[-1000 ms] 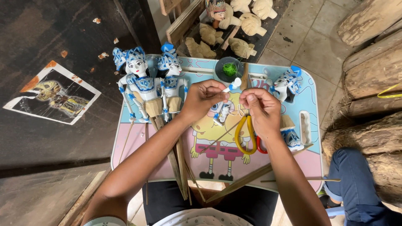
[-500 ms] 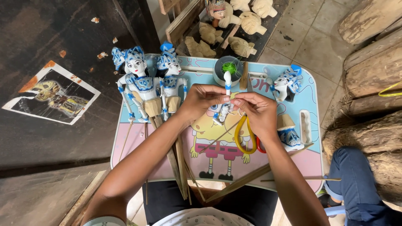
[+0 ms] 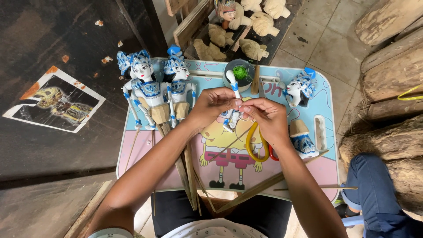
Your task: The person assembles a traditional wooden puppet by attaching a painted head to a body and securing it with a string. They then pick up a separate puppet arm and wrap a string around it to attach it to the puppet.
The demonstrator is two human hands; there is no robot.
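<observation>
- Head view: my left hand (image 3: 211,105) and right hand (image 3: 266,117) met fingertip to fingertip, both pinching a small white-and-blue puppet arm (image 3: 232,83) over the tabletop (image 3: 328,169) centre.
- Painted puppets (image 3: 152,94) lay at 10 o'clock, yellow scissors (image 3: 253,145) just beneath my right hand.

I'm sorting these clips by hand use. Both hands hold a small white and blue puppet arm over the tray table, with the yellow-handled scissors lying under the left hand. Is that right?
Not quite: in the head view the yellow-handled scissors lie under the right hand, not the left. The rest stands: the left hand and the right one pinch the small white and blue puppet arm over the tray table.
</observation>
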